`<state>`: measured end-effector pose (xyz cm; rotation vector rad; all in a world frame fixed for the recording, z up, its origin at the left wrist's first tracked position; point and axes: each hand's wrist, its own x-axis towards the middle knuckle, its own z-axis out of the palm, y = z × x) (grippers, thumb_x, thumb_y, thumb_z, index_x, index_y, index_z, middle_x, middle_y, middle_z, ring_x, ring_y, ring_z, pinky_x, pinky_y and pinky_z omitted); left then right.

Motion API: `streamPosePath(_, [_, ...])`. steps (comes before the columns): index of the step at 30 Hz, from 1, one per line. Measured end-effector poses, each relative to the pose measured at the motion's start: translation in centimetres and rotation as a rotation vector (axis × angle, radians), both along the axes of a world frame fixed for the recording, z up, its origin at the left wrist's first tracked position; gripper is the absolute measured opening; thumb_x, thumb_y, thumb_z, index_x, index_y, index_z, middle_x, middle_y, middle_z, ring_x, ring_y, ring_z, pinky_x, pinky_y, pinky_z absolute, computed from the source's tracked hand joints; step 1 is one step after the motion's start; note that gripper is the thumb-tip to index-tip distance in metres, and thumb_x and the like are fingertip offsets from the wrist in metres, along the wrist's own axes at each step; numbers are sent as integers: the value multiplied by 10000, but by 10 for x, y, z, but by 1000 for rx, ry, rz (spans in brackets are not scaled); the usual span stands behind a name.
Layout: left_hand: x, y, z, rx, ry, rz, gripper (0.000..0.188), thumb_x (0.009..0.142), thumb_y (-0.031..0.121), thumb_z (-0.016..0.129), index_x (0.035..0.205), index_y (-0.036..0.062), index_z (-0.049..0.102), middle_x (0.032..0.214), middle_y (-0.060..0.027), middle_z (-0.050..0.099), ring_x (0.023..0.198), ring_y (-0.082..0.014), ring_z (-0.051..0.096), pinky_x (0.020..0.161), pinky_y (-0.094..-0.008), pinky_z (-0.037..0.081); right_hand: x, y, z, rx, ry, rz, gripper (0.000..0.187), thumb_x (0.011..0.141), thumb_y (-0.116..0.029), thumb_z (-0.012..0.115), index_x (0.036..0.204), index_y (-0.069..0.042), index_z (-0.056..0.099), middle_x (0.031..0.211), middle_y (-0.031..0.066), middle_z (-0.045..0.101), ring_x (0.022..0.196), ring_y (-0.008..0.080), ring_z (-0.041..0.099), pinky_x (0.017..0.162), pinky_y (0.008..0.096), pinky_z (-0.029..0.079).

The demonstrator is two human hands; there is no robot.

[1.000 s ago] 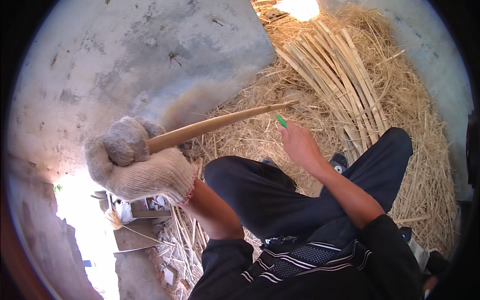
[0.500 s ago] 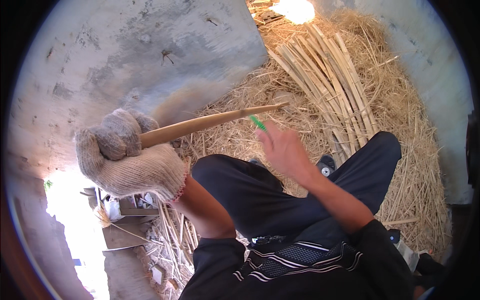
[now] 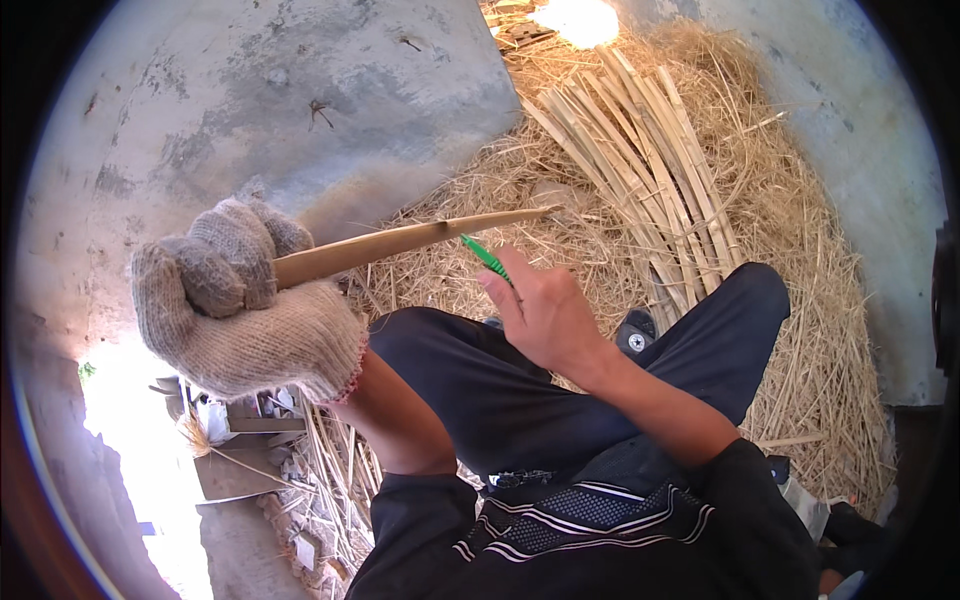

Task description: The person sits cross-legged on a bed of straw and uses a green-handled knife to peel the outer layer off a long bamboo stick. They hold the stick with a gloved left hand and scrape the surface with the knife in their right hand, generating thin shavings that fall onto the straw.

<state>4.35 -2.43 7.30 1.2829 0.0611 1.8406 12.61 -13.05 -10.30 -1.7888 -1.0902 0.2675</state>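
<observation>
Stained grey wall (image 3: 400,110), straw-strewn floor (image 3: 815,330), white glare (image 3: 580,20) at top and lower left

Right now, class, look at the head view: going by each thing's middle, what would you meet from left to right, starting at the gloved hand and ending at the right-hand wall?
Gloved left hand → wooden strip → green tool → bare right hand → stick bundle → right-hand wall.

The gloved left hand (image 3: 240,318) is fisted, the bare right hand (image 3: 552,315) pinching.
</observation>
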Motion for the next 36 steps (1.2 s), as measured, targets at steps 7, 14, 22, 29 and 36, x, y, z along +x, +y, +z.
streamPosePath(7, [-1,1,-9,122,75,-96,414,878,228,497,510,224,308,425,72,270,349,-60,238,350,-227,164,55,17,-150,-338,69,-263,358,998,-325,452,1047,14,554,724,241,644,659,438,648,604,538,518])
streamPosePath(14, [10,-10,0,-36,-19,103,398,897,184,519,535,205,354,476,69,292,357,-61,256,383,-233,213,8,4,-33,-319,192,-2,363,1001,-303,434,1107,24,551,762,274,642,797,476,639,724,564,494])
streamPosePath(22, [10,0,-1,-33,-92,283,382,931,110,496,579,173,363,539,65,277,396,-60,236,394,-231,222,44,-14,-88,-395,249,-76,353,1006,-289,424,1087,33,541,732,287,613,771,469,617,726,550,459])
streamPosePath(29, [6,6,-3,-67,-112,245,322,928,104,494,622,152,404,543,69,285,398,-57,239,388,-228,232,4,-23,27,-45,199,40,283,997,-250,465,1066,24,477,564,220,570,535,450,572,523,544,436])
streamPosePath(36, [8,-1,-2,-93,-114,288,359,921,115,508,597,173,366,526,71,279,391,-60,246,387,-231,236,-3,12,-17,-85,114,-62,292,1007,-252,453,1076,27,506,570,231,540,546,416,589,525,504,441])
